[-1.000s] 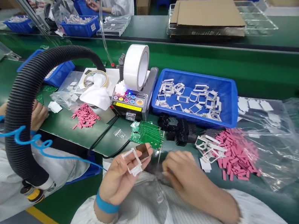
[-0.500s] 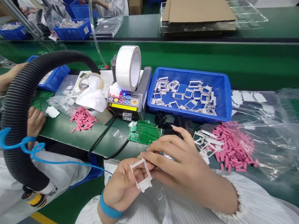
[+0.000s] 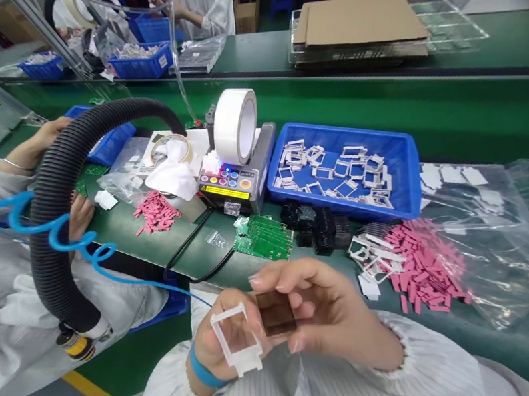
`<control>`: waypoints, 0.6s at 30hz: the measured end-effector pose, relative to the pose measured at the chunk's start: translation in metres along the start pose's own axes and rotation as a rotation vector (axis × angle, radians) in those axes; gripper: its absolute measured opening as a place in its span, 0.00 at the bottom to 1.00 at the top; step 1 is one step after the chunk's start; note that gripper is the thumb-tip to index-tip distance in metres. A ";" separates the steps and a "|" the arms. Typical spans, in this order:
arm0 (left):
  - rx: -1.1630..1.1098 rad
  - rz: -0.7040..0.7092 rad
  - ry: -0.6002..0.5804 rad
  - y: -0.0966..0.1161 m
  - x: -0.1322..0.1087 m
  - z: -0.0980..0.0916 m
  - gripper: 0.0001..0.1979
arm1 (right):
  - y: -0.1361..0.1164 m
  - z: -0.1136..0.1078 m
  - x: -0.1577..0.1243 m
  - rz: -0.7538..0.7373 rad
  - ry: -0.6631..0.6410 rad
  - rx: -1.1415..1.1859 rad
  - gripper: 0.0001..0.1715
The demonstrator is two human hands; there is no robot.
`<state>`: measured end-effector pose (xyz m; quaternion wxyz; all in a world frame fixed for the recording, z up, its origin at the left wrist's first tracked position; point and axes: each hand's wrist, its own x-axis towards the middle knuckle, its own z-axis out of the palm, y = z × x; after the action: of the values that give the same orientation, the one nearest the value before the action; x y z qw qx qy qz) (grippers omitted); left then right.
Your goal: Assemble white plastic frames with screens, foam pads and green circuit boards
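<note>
A white plastic frame (image 3: 224, 337) is gripped in my left hand (image 3: 206, 343), which has a blue band at its wrist. Beside it, my right hand (image 3: 337, 311) holds a dark translucent square plate (image 3: 276, 312) by its edges, fingers above and thumb below. The plate's left edge is close to my left fingers; whether they touch it I cannot tell. Both pieces are in front of my chest. Beyond my hands lie green circuit boards (image 3: 268, 238) and black parts (image 3: 317, 226). White frames (image 3: 373, 257) and pink strips (image 3: 421, 266) are piled to the right.
A blue bin (image 3: 410, 177) holds several white frames. Left of it stands a tape dispenser (image 3: 229, 187) with a white roll. A black hose (image 3: 46, 261) and a coiled blue tube arch at the left, near a co-worker's arms. Plastic bags (image 3: 487, 255) lie at the right.
The dark plate has come into view between my right fingers and thumb. The white frame has shifted left and toward me, and my right hand has turned, its fingers now spread around the plate.
</note>
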<state>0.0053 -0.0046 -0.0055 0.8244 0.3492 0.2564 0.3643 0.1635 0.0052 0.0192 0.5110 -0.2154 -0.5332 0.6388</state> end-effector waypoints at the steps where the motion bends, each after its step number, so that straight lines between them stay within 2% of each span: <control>1: -0.086 0.031 -0.024 0.003 -0.001 0.002 0.27 | -0.003 -0.002 0.000 -0.011 0.012 -0.075 0.20; 3: -0.214 0.103 -0.059 0.010 -0.002 0.006 0.19 | -0.012 -0.005 0.002 -0.060 0.079 -0.286 0.16; 6: -0.138 0.178 -0.059 0.014 -0.003 0.006 0.16 | -0.025 -0.006 0.005 -0.173 0.154 -0.706 0.03; 9: 0.034 0.261 -0.076 0.015 -0.004 0.001 0.18 | -0.033 -0.004 0.006 -0.214 0.126 -0.973 0.05; 13: 0.203 0.309 -0.116 0.018 -0.006 0.000 0.21 | -0.035 -0.002 0.007 -0.236 0.124 -1.043 0.06; 18: 0.324 0.336 -0.087 0.022 -0.009 0.001 0.21 | -0.035 -0.003 0.008 -0.228 0.099 -1.064 0.07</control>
<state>-0.0086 -0.0007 0.0135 0.6956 0.5300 0.2139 0.4353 0.1782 0.0101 0.0521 0.4219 -0.4149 -0.7782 0.2104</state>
